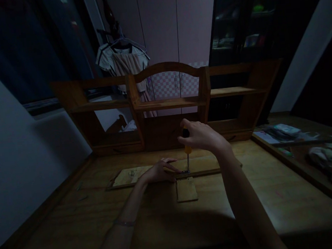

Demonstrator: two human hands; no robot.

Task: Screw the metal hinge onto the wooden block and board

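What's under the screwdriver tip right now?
The screwdriver, upright in the right hand, meets a small metal fitting on the long wooden board. The left hand lies on the board beside it, hiding whatever is beneath. No screw head is discernible.

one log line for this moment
right hand: grips screwdriver upright, tip on board edge | left hand: resting on board | small panel: below tip

The right hand point(202, 136) hides most of the screwdriver point(187, 149) handle; what its tip meets is too small to tell
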